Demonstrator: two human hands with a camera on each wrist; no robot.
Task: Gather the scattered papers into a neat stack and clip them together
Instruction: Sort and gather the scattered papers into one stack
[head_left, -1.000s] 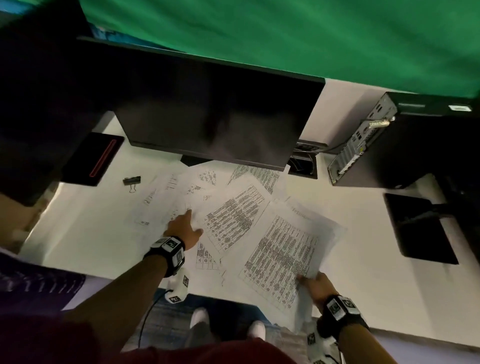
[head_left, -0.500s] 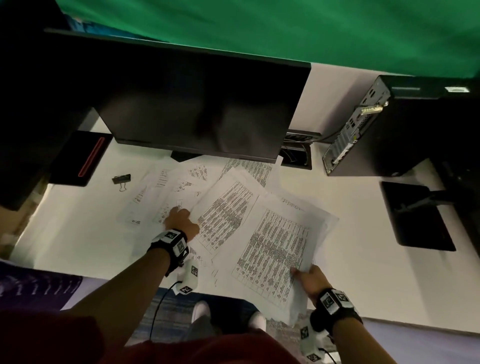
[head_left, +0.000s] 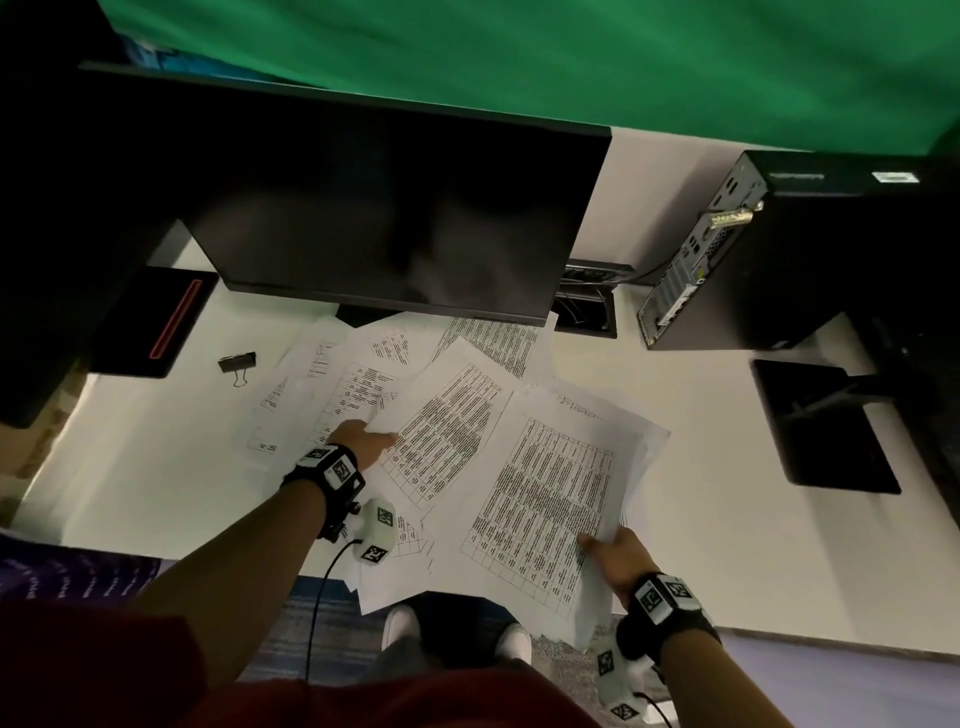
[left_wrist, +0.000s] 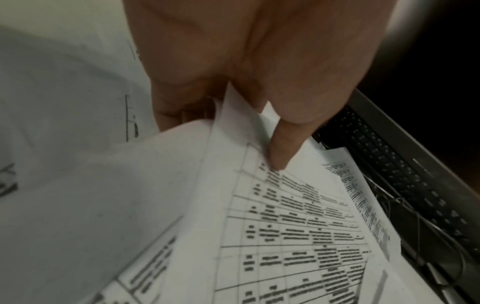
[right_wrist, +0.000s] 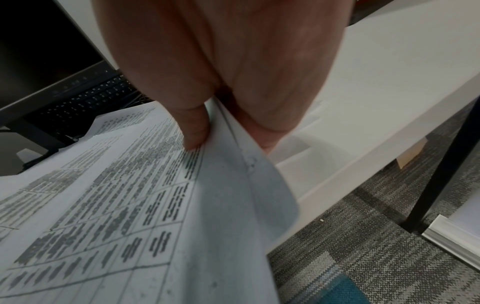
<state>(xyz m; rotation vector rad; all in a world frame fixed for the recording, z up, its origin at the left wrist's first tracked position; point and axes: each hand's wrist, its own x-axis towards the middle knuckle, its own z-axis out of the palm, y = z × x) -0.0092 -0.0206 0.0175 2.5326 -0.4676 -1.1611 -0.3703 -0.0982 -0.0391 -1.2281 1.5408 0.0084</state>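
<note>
Both hands are closed on paper. The left hand (head_left: 363, 441) pinches the near-left corner of a printed table sheet (head_left: 447, 431), thumb (left_wrist: 283, 144) pressed on top and the other fingers tucked beneath it, as the left wrist view shows. That sheet's long axis runs from near left to far right, its far end pointing toward the monitor (head_left: 363, 208). The right hand (head_left: 613, 558) grips the near-right edge of a second, larger sheaf (head_left: 550, 493), thumb (right_wrist: 193, 129) on the printed face and fingers curled under; the right wrist view shows more than one sheet in this grip, with the outer edge drooping. This sheaf lies with its long axis also running near to far, tilted a little to the right, and its near end hangs out past the near edge of the white desk (head_left: 701, 441) above the carpet (right_wrist: 363, 246).

More loose papers (head_left: 332, 384) lie fanned out on the desk under and to the left of the two held ones, reaching back to the foot of the monitor. A black binder clip (head_left: 237, 362) sits on the desk just left of that spread, apart from both hands, its wire handles pointing toward the near side. A computer tower (head_left: 753, 260) stands at the far right.
</note>
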